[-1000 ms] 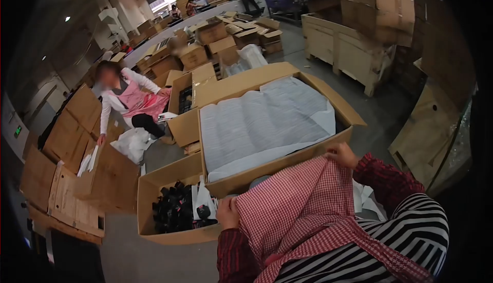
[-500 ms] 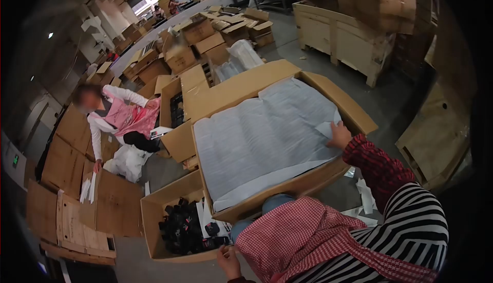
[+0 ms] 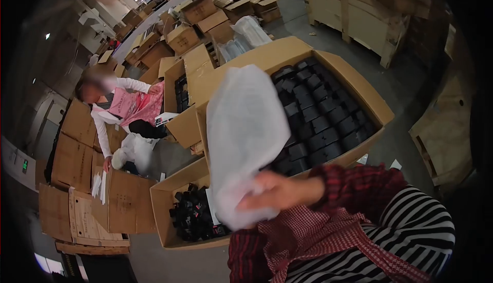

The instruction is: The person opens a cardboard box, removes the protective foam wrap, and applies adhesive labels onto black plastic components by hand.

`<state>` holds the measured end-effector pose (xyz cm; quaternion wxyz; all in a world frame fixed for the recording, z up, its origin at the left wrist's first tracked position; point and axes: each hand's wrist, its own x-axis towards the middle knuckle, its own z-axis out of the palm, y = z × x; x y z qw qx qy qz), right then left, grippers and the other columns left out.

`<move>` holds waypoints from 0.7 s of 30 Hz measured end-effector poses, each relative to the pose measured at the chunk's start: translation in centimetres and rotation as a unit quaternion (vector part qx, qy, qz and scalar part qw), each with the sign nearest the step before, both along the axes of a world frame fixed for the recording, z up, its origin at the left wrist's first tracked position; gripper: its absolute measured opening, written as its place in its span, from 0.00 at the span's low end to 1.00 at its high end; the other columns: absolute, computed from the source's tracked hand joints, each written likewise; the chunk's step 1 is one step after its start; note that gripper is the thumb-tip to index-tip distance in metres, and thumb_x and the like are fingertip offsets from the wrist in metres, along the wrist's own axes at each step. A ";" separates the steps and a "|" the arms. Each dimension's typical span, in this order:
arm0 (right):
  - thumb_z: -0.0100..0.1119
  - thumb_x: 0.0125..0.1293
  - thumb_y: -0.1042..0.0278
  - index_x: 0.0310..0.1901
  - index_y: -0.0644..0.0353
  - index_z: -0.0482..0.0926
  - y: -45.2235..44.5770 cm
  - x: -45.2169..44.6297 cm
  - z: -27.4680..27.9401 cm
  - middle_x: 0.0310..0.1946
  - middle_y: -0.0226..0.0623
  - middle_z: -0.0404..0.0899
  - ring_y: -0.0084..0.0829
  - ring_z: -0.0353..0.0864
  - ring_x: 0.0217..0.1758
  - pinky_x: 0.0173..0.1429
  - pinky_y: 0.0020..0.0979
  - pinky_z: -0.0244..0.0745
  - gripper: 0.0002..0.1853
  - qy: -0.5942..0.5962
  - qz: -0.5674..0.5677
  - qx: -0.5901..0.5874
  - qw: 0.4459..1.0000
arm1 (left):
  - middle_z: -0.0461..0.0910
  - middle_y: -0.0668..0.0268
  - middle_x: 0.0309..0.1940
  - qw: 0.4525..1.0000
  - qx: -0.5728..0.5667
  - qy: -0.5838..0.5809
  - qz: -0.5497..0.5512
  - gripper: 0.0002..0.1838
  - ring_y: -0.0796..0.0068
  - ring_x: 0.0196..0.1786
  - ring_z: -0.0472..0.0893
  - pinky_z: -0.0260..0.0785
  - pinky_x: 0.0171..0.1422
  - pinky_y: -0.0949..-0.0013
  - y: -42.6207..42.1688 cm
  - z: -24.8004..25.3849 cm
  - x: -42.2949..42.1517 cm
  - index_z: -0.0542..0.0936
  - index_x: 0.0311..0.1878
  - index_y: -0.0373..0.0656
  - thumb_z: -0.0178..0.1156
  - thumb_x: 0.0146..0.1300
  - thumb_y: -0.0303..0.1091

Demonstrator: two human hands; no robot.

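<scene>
A translucent white foam sheet point(image 3: 246, 113) is lifted and folded over toward the left side of a large cardboard box point(image 3: 354, 152). My right hand point(image 3: 282, 190), blurred by motion, grips the sheet's lower end in front of my apron. Rows of black plastic parts point(image 3: 318, 113) show in the uncovered right part of the box. My left sleeve point(image 3: 249, 255) reaches up to the sheet, but my left hand is hidden behind it. A smaller cardboard box point(image 3: 163, 213) at the lower left holds a jumble of black parts point(image 3: 195, 216).
A co-worker in a pink apron point(image 3: 136, 106) sits at the left, near a white plastic bag point(image 3: 136, 149) and stacked cardboard point(image 3: 123, 201). Open boxes point(image 3: 200, 8) crowd the back. A wooden crate point(image 3: 354, 16) stands at the far right, and a leaning board point(image 3: 441, 113) at the right.
The foam sheet lay flat over the large box; its right side is now pulled left, exposing the black parts. My right hand has moved left and toward me with it.
</scene>
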<state>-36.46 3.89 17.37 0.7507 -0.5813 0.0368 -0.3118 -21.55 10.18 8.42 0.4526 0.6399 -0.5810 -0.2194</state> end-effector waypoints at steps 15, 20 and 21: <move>0.62 0.64 0.61 0.64 0.64 0.65 2.2 7.8 -9.3 0.63 0.44 0.65 0.35 0.68 0.63 0.58 0.32 0.72 0.30 0.159 0.004 -0.127 0.979 | 0.56 0.56 0.70 0.889 -0.145 0.431 0.064 0.37 0.53 0.69 0.63 0.64 0.68 0.54 4.3 7.4 18.0 0.51 0.73 0.43 0.59 0.66 0.35; 0.64 0.63 0.57 0.74 0.55 0.41 -0.7 5.3 -6.1 0.74 0.46 0.36 0.44 0.53 0.73 0.62 0.41 0.72 0.48 0.151 -0.135 -0.061 0.977 | 0.55 0.55 0.71 0.809 -0.193 0.547 0.092 0.37 0.52 0.69 0.63 0.63 0.69 0.53 4.9 7.9 16.6 0.52 0.73 0.44 0.59 0.66 0.35; 0.63 0.63 0.53 0.74 0.59 0.38 -1.4 5.3 -5.4 0.74 0.47 0.35 0.45 0.49 0.74 0.65 0.40 0.68 0.50 0.122 -0.135 -0.074 0.980 | 0.56 0.56 0.71 0.844 -0.230 0.470 0.117 0.31 0.52 0.69 0.64 0.64 0.68 0.53 3.8 10.0 14.9 0.58 0.70 0.45 0.57 0.67 0.33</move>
